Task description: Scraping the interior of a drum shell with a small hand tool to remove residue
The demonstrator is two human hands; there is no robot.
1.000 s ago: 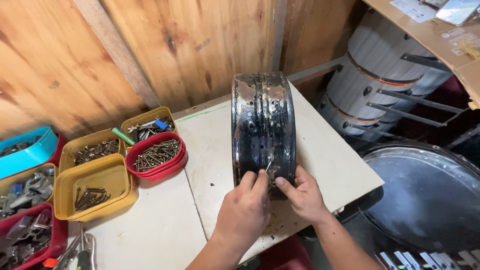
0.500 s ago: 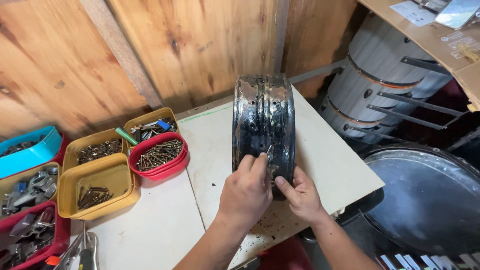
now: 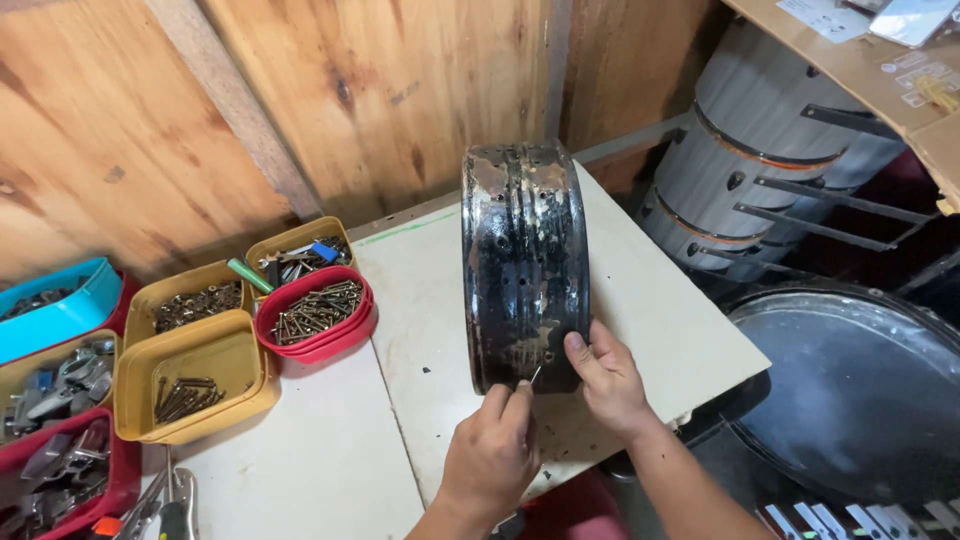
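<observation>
A black, worn metal drum shell point(image 3: 522, 260) with rows of holes stands on its edge on the white table point(image 3: 650, 300). My right hand point(image 3: 610, 380) presses against its near lower side, thumb on the shell. My left hand point(image 3: 492, 455) is just below the shell's near edge, fingers pinched on a small thin metal piece point(image 3: 535, 374), probably a screw, whose tip touches the shell.
Left of the shell sit a red bowl of screws point(image 3: 315, 312), yellow trays of hardware point(image 3: 195, 365), a blue tray point(image 3: 60, 305) and red trays of metal parts point(image 3: 55, 470). Pliers point(image 3: 165, 505) lie at the front. Grey drums point(image 3: 770, 170) and a dark round pan point(image 3: 850, 390) stand right.
My left hand has come down off the shell's near face to just below its edge. The right hand and the shell have hardly moved.
</observation>
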